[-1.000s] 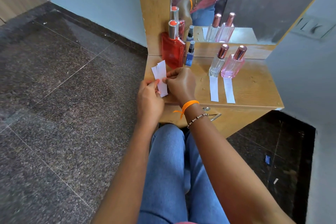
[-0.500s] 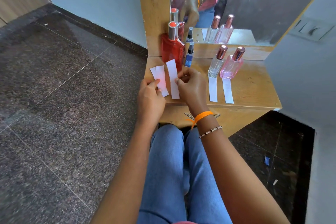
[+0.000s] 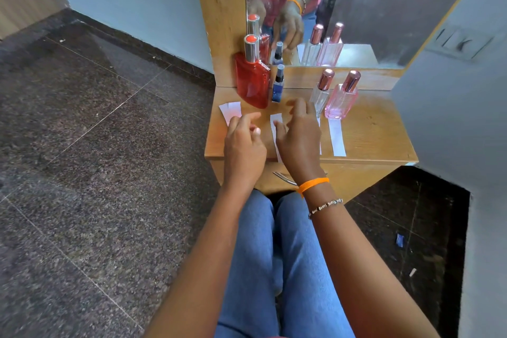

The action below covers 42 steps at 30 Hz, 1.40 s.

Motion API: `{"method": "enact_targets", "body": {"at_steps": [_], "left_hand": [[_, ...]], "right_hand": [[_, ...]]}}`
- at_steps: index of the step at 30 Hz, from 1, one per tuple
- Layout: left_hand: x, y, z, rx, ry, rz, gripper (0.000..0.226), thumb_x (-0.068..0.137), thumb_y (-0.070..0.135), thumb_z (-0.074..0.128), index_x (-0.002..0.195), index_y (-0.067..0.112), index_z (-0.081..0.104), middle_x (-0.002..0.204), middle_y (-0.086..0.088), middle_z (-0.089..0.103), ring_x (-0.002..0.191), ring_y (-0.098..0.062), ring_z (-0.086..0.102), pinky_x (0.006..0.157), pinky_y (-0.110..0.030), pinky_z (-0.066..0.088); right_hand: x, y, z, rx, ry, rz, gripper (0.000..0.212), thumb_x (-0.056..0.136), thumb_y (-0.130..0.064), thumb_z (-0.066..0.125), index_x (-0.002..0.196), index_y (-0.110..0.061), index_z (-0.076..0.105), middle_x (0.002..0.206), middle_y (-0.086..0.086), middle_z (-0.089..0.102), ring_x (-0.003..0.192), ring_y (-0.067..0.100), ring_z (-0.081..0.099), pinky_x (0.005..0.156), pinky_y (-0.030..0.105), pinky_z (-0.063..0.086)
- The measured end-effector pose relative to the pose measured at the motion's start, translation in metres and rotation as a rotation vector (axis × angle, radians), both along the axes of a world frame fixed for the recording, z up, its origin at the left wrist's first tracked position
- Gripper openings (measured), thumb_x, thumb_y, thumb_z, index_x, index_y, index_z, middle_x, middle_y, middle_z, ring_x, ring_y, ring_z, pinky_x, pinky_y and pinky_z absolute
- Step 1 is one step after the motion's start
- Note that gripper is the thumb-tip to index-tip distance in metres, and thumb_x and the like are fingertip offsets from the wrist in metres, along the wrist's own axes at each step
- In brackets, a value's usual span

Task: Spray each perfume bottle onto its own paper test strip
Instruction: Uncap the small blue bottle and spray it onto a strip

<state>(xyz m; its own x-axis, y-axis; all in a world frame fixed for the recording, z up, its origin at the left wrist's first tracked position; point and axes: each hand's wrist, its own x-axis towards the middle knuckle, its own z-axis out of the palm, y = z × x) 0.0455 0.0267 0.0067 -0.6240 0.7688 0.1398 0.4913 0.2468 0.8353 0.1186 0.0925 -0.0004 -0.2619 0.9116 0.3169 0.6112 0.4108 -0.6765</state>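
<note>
On the wooden shelf [image 3: 370, 134] stand a red bottle [image 3: 253, 82], a small blue bottle [image 3: 278, 84], a clear bottle [image 3: 321, 92] and a pink bottle [image 3: 341, 97]. A white strip [image 3: 337, 138] lies in front of the pink bottle. Another strip [image 3: 275, 121] lies in front of the blue bottle, under the fingers of my right hand [image 3: 299, 140], which is spread open above it. My left hand [image 3: 242, 143] rests on the loose strips [image 3: 231, 110] at the shelf's left edge, fingers loosely curled. The strip before the clear bottle is mostly hidden by my right hand.
A mirror [image 3: 356, 3] behind the shelf reflects the bottles and hands. A metal drawer handle [image 3: 282, 177] sits under the shelf. My knees in blue jeans [image 3: 274, 255] are right below. Dark granite floor lies left; a grey wall [image 3: 452, 118] closes the right.
My right hand carried one strip from the left pile rightward, laid it before the blue bottle and let go. My left hand stayed on the pile.
</note>
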Motion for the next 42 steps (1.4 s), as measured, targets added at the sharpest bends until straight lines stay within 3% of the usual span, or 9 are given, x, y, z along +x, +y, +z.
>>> {"method": "enact_targets", "body": {"at_steps": [5,12,15,19,24,29,32,38,42], "left_hand": [[-0.003,0.007,0.000,0.018,-0.017,0.000,0.032,0.091,-0.001,0.043,0.117,0.010,0.058,0.108,-0.007,0.055,0.098,-0.016,0.053,0.080,-0.015,0.035],[-0.006,0.012,0.000,0.066,-0.045,-0.003,0.037,0.089,-0.007,0.039,0.115,0.010,0.059,0.101,-0.004,0.053,0.093,-0.017,0.054,0.079,-0.015,0.039],[-0.004,0.011,0.002,0.108,-0.060,0.000,0.041,0.087,-0.010,0.038,0.116,0.011,0.059,0.101,-0.002,0.052,0.096,-0.015,0.054,0.080,-0.012,0.041],[0.001,0.011,0.010,0.160,-0.104,-0.137,0.043,0.084,-0.007,0.050,0.123,0.012,0.055,0.114,-0.005,0.055,0.103,-0.012,0.055,0.089,-0.012,0.043],[0.014,0.009,0.011,0.192,-0.154,-0.204,0.031,0.085,0.007,0.060,0.115,0.013,0.061,0.110,-0.007,0.067,0.099,-0.019,0.064,0.086,-0.032,0.052],[0.025,0.005,0.012,0.197,-0.133,-0.253,0.031,0.085,0.007,0.062,0.114,0.016,0.063,0.107,-0.004,0.069,0.096,-0.015,0.064,0.079,-0.014,0.047],[0.029,0.003,0.014,0.193,-0.125,-0.263,0.031,0.086,0.008,0.060,0.116,0.017,0.062,0.109,-0.003,0.068,0.098,-0.015,0.063,0.078,-0.009,0.046],[0.031,0.001,0.017,0.150,-0.274,-0.330,0.026,0.089,0.008,0.056,0.113,0.016,0.060,0.107,-0.005,0.068,0.098,-0.020,0.064,0.088,-0.038,0.052],[0.028,0.001,0.016,0.161,-0.433,-0.459,0.024,0.092,0.005,0.049,0.109,0.019,0.058,0.092,0.006,0.067,0.087,-0.008,0.065,0.081,-0.022,0.050]], "right_hand": [[-0.023,0.030,0.016,0.002,0.140,0.032,0.050,0.083,0.011,0.047,0.132,0.001,0.040,0.127,0.020,0.051,0.112,0.029,0.052,0.083,0.011,0.030],[-0.031,0.044,0.022,0.002,0.053,-0.001,0.030,0.081,0.012,0.042,0.106,-0.001,0.054,0.102,0.018,0.061,0.091,0.033,0.057,0.072,0.037,0.044],[-0.018,0.030,0.023,0.041,0.064,0.005,0.021,0.083,0.007,0.050,0.102,-0.002,0.054,0.098,0.016,0.062,0.087,0.030,0.057,0.064,0.028,0.036],[0.008,0.002,0.032,0.000,0.174,0.041,0.018,0.082,-0.005,0.061,0.100,-0.008,0.059,0.093,0.007,0.069,0.080,0.023,0.062,0.067,0.033,0.044],[0.030,-0.010,0.041,-0.171,0.269,0.107,0.018,0.078,-0.008,0.069,0.095,-0.010,0.064,0.086,0.000,0.070,0.073,0.007,0.060,0.067,0.019,0.045],[0.040,-0.007,0.049,-0.199,0.433,0.044,0.013,0.080,-0.014,0.072,0.085,-0.012,0.061,0.076,-0.001,0.059,0.065,0.009,0.056,0.062,0.013,0.043],[0.042,-0.004,0.053,-0.264,0.502,0.080,0.010,0.080,-0.007,0.071,0.083,-0.007,0.062,0.075,0.008,0.059,0.070,0.015,0.056,0.069,0.028,0.048],[0.053,-0.001,0.058,-0.401,0.656,0.197,0.008,0.082,0.002,0.066,0.084,-0.005,0.063,0.076,0.011,0.062,0.073,0.018,0.058,0.072,0.027,0.050],[0.060,0.002,0.062,-0.484,0.712,0.267,0.011,0.085,0.003,0.061,0.095,0.000,0.064,0.077,0.006,0.062,0.068,0.006,0.057,0.067,0.014,0.048]]}}
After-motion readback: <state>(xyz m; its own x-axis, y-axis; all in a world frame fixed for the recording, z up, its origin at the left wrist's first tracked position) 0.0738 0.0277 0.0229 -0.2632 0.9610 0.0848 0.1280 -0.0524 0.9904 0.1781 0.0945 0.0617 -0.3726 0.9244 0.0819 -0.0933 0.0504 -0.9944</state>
